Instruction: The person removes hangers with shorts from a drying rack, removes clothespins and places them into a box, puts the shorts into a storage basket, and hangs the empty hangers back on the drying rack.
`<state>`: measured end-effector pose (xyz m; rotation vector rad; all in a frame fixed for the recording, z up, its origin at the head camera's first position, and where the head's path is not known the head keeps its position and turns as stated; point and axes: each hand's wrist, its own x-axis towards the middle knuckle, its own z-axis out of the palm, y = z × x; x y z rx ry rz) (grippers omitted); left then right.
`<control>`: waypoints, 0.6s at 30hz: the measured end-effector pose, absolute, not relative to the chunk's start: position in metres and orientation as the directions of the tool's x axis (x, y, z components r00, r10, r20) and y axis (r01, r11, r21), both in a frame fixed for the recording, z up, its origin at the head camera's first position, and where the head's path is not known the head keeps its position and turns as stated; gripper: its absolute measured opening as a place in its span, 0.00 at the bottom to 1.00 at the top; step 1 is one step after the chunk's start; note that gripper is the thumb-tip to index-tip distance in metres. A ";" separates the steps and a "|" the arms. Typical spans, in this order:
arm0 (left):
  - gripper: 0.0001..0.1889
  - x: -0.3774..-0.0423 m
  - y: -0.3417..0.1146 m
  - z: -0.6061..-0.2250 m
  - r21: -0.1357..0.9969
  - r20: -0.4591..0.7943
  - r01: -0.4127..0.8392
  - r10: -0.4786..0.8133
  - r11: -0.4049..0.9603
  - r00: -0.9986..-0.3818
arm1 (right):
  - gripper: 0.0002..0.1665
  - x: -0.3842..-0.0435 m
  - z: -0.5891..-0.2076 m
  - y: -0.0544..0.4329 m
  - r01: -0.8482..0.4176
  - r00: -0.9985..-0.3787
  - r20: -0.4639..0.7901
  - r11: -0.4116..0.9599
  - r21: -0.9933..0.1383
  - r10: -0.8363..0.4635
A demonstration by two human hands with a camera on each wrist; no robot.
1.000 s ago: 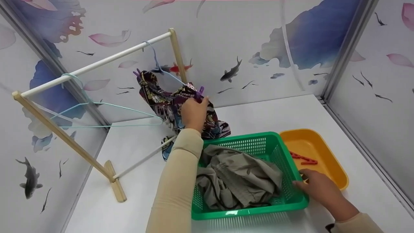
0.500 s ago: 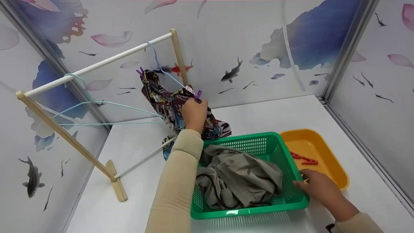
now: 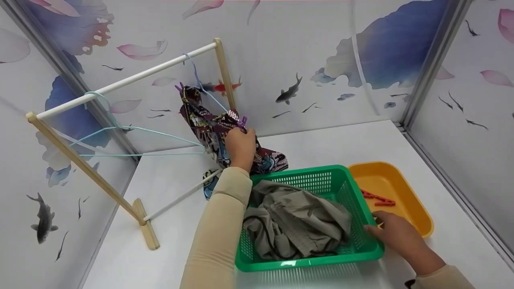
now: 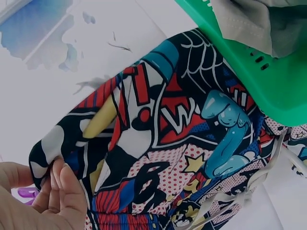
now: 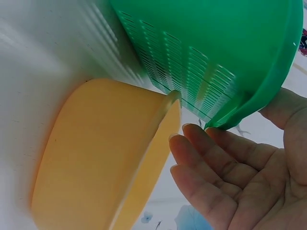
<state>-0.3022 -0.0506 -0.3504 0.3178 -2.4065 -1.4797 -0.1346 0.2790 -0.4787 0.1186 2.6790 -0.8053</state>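
Patterned drawstring shorts hang from a light-blue hanger on the rack. Purple clothespins sit at both sides of their upper edge. My left hand pinches the shorts' fabric just below the right clothespin. In the left wrist view, the left fingers curl against the cloth, with the waistband and drawstring nearby. My right hand holds the right rim of a green basket, thumb over the edge and index finger beneath; its other fingers stay extended. Grey cloth with black cord lies inside the basket.
A second, bare hanger hangs at the left of the wood-and-white rack. Right of the basket stands a yellow tray holding red clothespins. Printed wall panels close off the back and sides of the white table.
My left hand has moved slightly down, and the right purple clothespin has shifted down and left with the cloth. The right hand stays at the basket's rim.
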 end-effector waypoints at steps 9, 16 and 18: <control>0.07 -0.295 -0.055 -0.355 0.927 0.132 -0.017 -0.368 0.373 -0.920 | 0.43 -0.135 -0.479 0.279 0.174 -0.937 -0.347 0.833 -0.526 -0.024; 0.08 -0.292 -0.059 -0.351 0.930 0.050 -0.103 -0.399 0.353 -0.916 | 0.41 -0.135 -0.480 0.279 0.149 -0.948 -0.315 0.824 -0.547 -0.037; 0.09 -0.293 -0.060 -0.350 0.939 0.028 -0.113 -0.402 0.325 -0.915 | 0.41 -0.134 -0.481 0.279 0.154 -0.947 -0.319 0.824 -0.545 -0.034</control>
